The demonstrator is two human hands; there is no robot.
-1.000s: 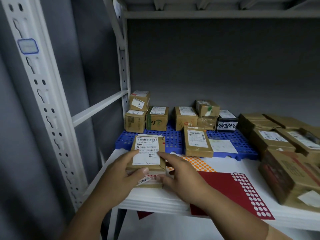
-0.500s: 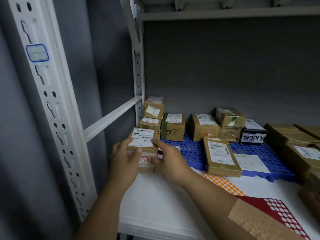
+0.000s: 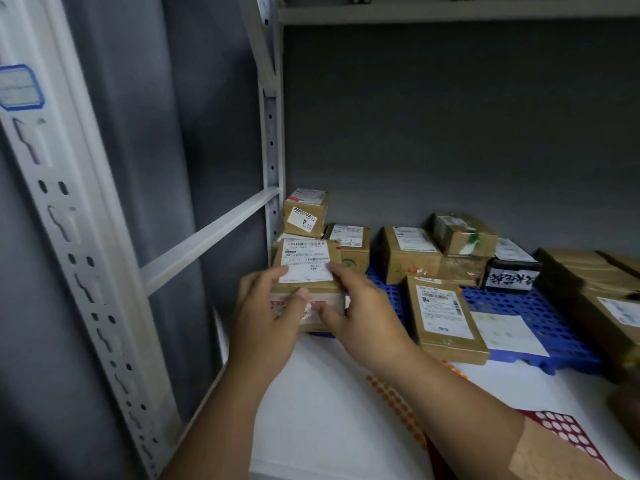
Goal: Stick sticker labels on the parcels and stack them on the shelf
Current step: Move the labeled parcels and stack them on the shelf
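Head view is showing both hands working at the back left corner of a white shelf (image 3: 329,403). Left hand (image 3: 265,320) and right hand (image 3: 360,313) are gripping a brown parcel (image 3: 306,271) from either side, the fingers (image 3: 273,273) of each hand curling over its top edge and the thumbs pressing against its near face. This parcel is carrying a white printed label (image 3: 304,261) on top and is sitting over a second parcel (image 3: 323,311) with red and white tape, at the left end of a blue perforated mat (image 3: 540,313). Directly behind it, two small boxes (image 3: 306,214) are standing stacked against the grey upright post (image 3: 272,133), the top one bearing a sticker marked with a 4. Further right along the back wall, several more brown parcels (image 3: 410,254) are lying in a row, one of them with a box resting on top, next to a black box (image 3: 510,273) with white lettering. One flat parcel (image 3: 445,317) is lying on the mat just right of the right hand, with a loose white sheet (image 3: 507,332) beside it. Larger brown parcels (image 3: 588,289) are piling up at the right edge. Sheets of orange (image 3: 394,403) and red dot stickers (image 3: 568,434) are lying on the shelf under the right forearm.
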